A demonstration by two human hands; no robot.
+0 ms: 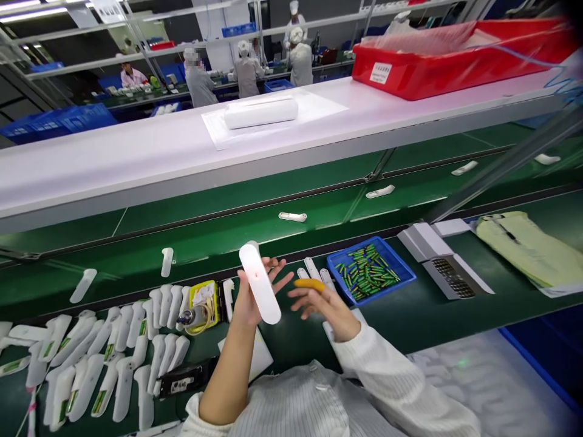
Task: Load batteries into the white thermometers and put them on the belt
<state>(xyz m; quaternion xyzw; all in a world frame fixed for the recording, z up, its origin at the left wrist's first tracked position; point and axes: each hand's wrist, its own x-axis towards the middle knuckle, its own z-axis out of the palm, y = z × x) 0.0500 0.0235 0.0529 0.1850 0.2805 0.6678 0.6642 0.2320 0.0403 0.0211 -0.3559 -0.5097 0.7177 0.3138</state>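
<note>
My left hand [248, 300] is closed around a white handheld thermometer [260, 284], held upright and tilted, with a small red glow on its face. Close by on the right, my right hand [319, 303] hovers with fingers apart and holds nothing; an orange finger cot [310, 284] covers one finger. Behind that hand lie several slim white pieces [311, 270]. A blue tray [403, 280] of green batteries [367, 273] stands to its right. Rows of similar white thermometers [86, 379] cover the bench on the left, some with batteries showing in open handles.
A yellow box [210, 297] with a bottle and a black device [186, 379] sit left of my arm. White parts [293, 216] are spaced along the green conveyor [237, 227]. Overhead, a shelf [150, 161] carries a red bin [410, 79]. An open carton [449, 273] stands right.
</note>
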